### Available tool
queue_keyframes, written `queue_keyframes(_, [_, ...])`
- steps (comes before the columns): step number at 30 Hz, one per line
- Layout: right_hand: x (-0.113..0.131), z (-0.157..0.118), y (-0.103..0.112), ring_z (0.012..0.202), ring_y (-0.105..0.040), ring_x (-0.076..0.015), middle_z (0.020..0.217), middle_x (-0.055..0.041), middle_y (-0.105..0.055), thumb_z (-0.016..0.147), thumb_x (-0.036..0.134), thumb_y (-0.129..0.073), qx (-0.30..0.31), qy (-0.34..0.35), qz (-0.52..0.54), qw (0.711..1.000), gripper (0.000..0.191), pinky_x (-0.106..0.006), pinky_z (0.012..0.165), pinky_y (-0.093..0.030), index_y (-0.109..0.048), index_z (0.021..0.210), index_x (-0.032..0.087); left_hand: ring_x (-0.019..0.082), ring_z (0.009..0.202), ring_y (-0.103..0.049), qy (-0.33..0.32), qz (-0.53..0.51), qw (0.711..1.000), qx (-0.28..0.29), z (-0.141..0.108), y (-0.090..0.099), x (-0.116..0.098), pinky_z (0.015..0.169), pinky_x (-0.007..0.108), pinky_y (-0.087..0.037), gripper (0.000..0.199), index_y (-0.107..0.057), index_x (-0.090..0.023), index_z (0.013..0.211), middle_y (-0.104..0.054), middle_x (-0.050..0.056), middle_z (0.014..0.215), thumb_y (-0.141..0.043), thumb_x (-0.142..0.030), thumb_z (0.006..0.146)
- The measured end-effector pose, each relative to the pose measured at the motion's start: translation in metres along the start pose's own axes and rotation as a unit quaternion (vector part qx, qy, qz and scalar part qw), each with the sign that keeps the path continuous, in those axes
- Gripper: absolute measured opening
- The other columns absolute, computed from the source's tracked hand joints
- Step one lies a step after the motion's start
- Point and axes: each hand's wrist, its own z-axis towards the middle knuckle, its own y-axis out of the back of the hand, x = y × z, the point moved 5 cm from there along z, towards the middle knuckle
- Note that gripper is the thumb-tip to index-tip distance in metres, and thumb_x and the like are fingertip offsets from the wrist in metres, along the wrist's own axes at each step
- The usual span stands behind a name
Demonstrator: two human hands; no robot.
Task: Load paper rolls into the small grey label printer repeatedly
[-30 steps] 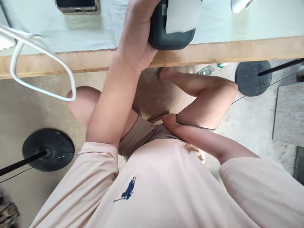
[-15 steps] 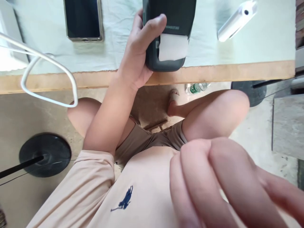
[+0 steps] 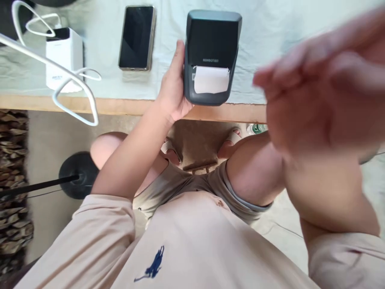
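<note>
The left grip (image 3: 173,90) is closed around the side of the dark handheld device (image 3: 215,44), thumb along its near side and the other fingers hidden. A white paper strip (image 3: 211,80) shows on its face. The step in hand seems to be holding the device face up; a next move would call for keeping it steady. Off to the right of that hold, the right grip (image 3: 325,92) is raised and blurred, apart from the device; I cannot tell how far its fingers are spread or whether it has anything. Left of the left grip, a phone (image 3: 136,38) lies on the cloth-covered counter (image 3: 170,24); farther left stand a white box (image 3: 61,54) and its white cable (image 3: 22,47). Below the grip, past the wooden edge (image 3: 120,105), are the floor (image 3: 45,140), a black disc (image 3: 76,176) and a bottle (image 3: 256,128).
</note>
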Motion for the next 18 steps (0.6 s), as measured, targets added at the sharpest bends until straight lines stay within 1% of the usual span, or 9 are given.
queue_keyframes(2, [-0.026,0.043,-0.001,0.101,-0.073,-0.0211,0.103,-0.0045,-0.067,0.101,0.023,-0.048,-0.074,0.038,0.037,0.996,0.012,-0.044,0.106,-0.069,-0.054,0.097,0.032,0.025,0.175,-0.048,-0.006,-0.018,0.998,-0.053,0.002,0.005,-0.001,0.135,0.035,-0.051,0.067,-0.05,-0.027,0.181,-0.086,-0.001,0.144,-0.036,-0.059,0.123])
queue_keyframes(3, [-0.042,0.06,-0.005,0.099,-0.07,-0.0197,0.102,-0.0035,-0.065,0.099,0.02,-0.053,-0.078,0.03,0.054,0.995,0.011,-0.042,0.109,-0.066,-0.054,0.098,0.031,0.026,0.174,-0.049,-0.01,-0.027,0.997,-0.072,0.001,0.005,-0.001,0.136,0.034,-0.05,0.068,-0.047,-0.024,0.183,-0.087,0.001,0.142,-0.037,-0.056,0.124])
queue_keyframes(5, [-0.065,0.084,-0.02,0.098,-0.068,-0.0181,0.103,-0.0031,-0.067,0.097,0.022,-0.056,-0.031,0.058,0.07,0.995,0.01,-0.036,0.102,-0.066,-0.053,0.101,0.031,0.026,0.17,-0.054,-0.02,-0.032,0.995,-0.098,-0.001,0.003,-0.002,0.138,0.035,-0.048,0.071,-0.039,-0.015,0.185,-0.089,0.006,0.136,-0.035,-0.052,0.125])
queue_keyframes(6, [-0.074,0.089,-0.028,0.103,-0.069,-0.0178,0.109,-0.0045,-0.07,0.098,0.027,-0.057,-0.002,0.067,0.076,0.995,0.008,-0.035,0.102,-0.066,-0.055,0.104,0.03,0.027,0.168,-0.056,-0.024,-0.025,0.993,-0.113,-0.004,0.002,-0.003,0.139,0.036,-0.048,0.071,-0.039,-0.012,0.184,-0.09,0.008,0.134,-0.032,-0.051,0.125])
queue_keyframes(7, [-0.081,0.091,-0.034,0.115,-0.071,-0.0184,0.121,-0.0074,-0.073,0.101,0.034,-0.057,0.014,0.07,0.078,0.994,0.013,-0.035,0.107,-0.066,-0.058,0.112,0.028,0.028,0.168,-0.057,-0.028,-0.018,0.991,-0.131,-0.006,0.002,-0.004,0.138,0.039,-0.049,0.072,-0.041,-0.01,0.183,-0.089,0.01,0.136,-0.031,-0.052,0.125])
queue_keyframes(9, [-0.088,0.086,-0.041,0.137,-0.069,-0.0219,0.144,-0.013,-0.071,0.101,0.043,-0.06,0.027,0.073,0.087,0.993,0.035,-0.041,0.116,-0.064,-0.06,0.13,0.025,0.031,0.165,-0.061,-0.023,-0.011,0.988,-0.155,-0.01,0.003,-0.004,0.135,0.044,-0.054,0.073,-0.052,-0.006,0.175,-0.087,0.015,0.139,-0.029,-0.055,0.125])
queue_keyframes(11, [-0.089,0.077,-0.044,0.153,-0.064,-0.0276,0.16,-0.016,-0.065,0.101,0.042,-0.064,0.042,0.074,0.087,0.993,0.044,-0.048,0.123,-0.061,-0.059,0.141,0.025,0.031,0.161,-0.066,-0.025,-0.019,0.986,-0.164,-0.012,0.005,-0.005,0.133,0.045,-0.057,0.065,-0.066,-0.01,0.162,-0.086,0.015,0.141,-0.034,-0.053,0.125])
queue_keyframes(14, [-0.087,0.066,-0.042,0.165,-0.055,-0.0344,0.17,-0.0115,-0.059,0.103,0.047,-0.069,0.066,0.075,0.051,0.994,0.046,-0.055,0.127,-0.06,-0.061,0.147,0.034,0.029,0.156,-0.071,-0.025,-0.027,0.982,-0.187,-0.012,0.01,-0.007,0.134,0.042,-0.057,0.05,-0.079,-0.012,0.138,-0.086,0.015,0.14,-0.041,-0.042,0.124])
queue_keyframes(18, [-0.093,0.058,-0.031,0.169,-0.051,-0.0364,0.173,-0.0087,-0.053,0.103,0.056,-0.07,0.073,0.054,-0.012,0.996,0.057,-0.055,0.127,-0.062,-0.058,0.156,0.039,0.027,0.157,-0.07,0.007,-0.021,0.984,-0.179,-0.009,0.013,-0.005,0.135,0.04,-0.056,0.042,-0.081,-0.019,0.135,-0.088,0.008,0.137,-0.045,-0.037,0.124])
